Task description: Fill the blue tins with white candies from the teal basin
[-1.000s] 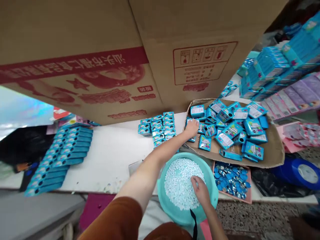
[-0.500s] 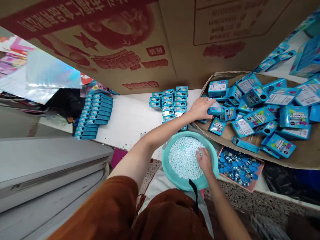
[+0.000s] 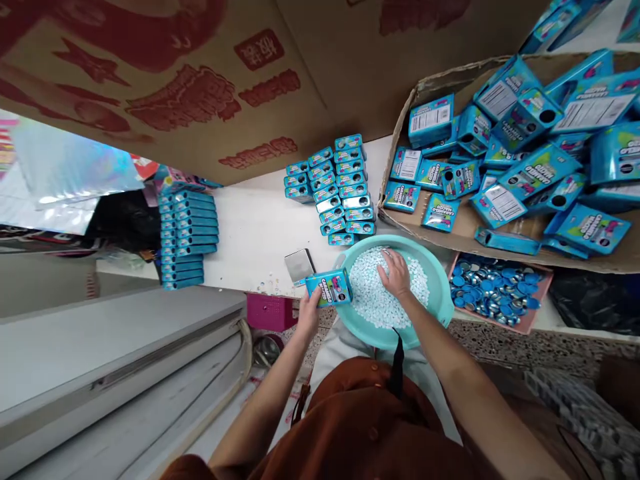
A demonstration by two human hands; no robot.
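My left hand point(image 3: 310, 312) is closed around the end of a flat blue candy tin point(image 3: 330, 288), held beside the left rim of a turquoise basin point(image 3: 444, 300). Small white candies point(image 3: 373, 300) cover the basin's bottom, and the basin rests over my lap. My right hand point(image 3: 396, 275) reaches into these candies, thumb apart from the fingers, with the fingertips partly sunk among them. Just behind the held tin lies a small flat device with a silver plate point(image 3: 299, 265), perhaps a pocket scale.
Rows of blue tins point(image 3: 345, 190) stand on the white table point(image 3: 250, 227), with stacked tins point(image 3: 187, 233) farther left. At right, a cut-down cardboard box point(image 3: 463, 233) holds many loose tins. A pink tray point(image 3: 533, 320) contains round blue and silver lids. A large carton point(image 3: 320, 127) walls off the back.
My left hand has come back from the cardboard box to the basin's left side, bringing a tin. My right hand has shifted toward the back of the candies. The view has turned.
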